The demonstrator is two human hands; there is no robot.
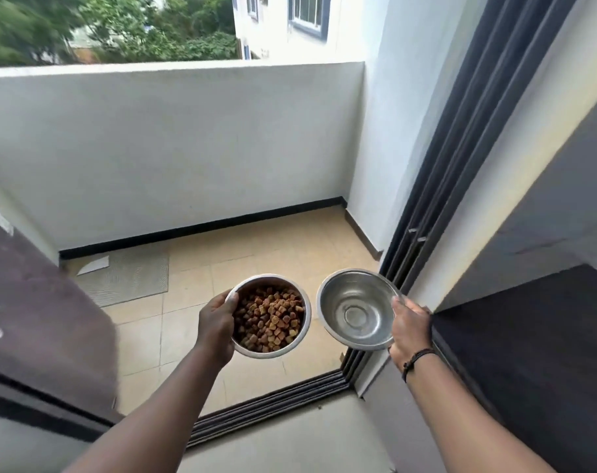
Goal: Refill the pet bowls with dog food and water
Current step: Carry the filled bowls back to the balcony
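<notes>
1. your left hand grips the food bowl at its left rim, thumb hooked over the edge and fingers curled underneath.
2. that steel bowl is held about level in the air and is filled with brown kibble.
3. your right hand pinches the right rim of the second bowl, thumb on the inside edge, fingers behind it.
4. the second bowl is steel too and tilted, its open side turned toward you and to the left. i can't tell whether any water is in it; only bare metal shows.
5. the two bowls sit side by side, just apart, not touching.
6. a dark band circles your right wrist.
7. both bowls hang above the balcony floor of tan tiles, just past the door track at the near edge.
8. a grey mat lies at the far left corner of the floor, against the white wall, with a pale sheet on its far left corner.
9. the dark door frame stands to the right of the bowls.
</notes>
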